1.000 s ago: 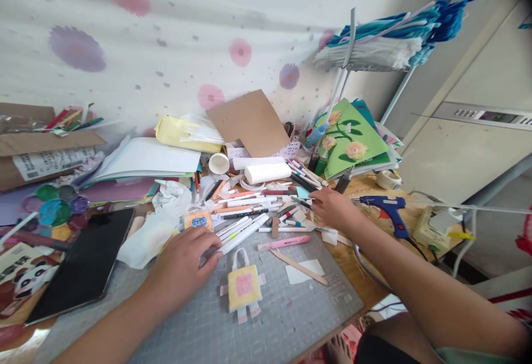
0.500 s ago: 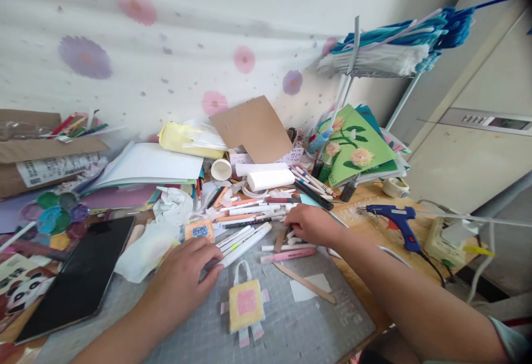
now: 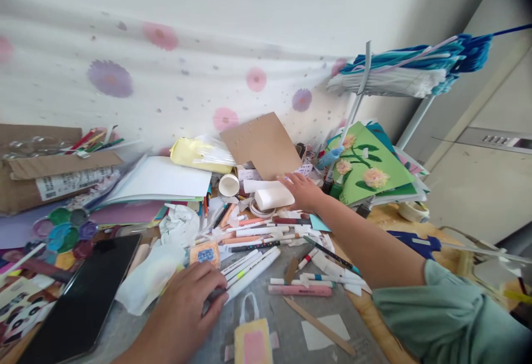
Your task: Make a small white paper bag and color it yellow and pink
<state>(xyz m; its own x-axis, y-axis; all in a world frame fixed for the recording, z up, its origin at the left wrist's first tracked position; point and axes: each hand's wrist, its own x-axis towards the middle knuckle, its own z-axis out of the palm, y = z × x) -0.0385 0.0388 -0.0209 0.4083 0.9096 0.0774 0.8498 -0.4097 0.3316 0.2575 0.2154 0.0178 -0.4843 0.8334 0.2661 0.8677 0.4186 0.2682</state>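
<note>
At the near ends of a row of white markers (image 3: 251, 270) on the grey mat, my left hand (image 3: 189, 297) is curled, thumb and fingers closed about them. Their far ends point away to the right. My right hand (image 3: 303, 191) reaches to the back with fingers stretched out, beside a white roll (image 3: 272, 196) and in front of a brown cardboard sheet (image 3: 264, 145). It appears to hold nothing. A yellow and pink square craft piece (image 3: 253, 342) with a white loop lies at the near edge of view. Beyond the left hand is a small orange piece (image 3: 205, 254) with a blue centre.
Loose pens (image 3: 261, 231) cover the middle. A pink marker (image 3: 300, 291) and a wooden stick (image 3: 318, 325) lie on the mat. To the left are a black tablet (image 3: 83, 303), crumpled tissue (image 3: 152, 275) and paint pots (image 3: 62, 236). A blue glue gun (image 3: 413, 244) is on the right.
My right hand has moved from the small pile at the mat's right side back to the white roll, and several pens and white pieces now show there. My left hand stays at the markers. The view has shifted.
</note>
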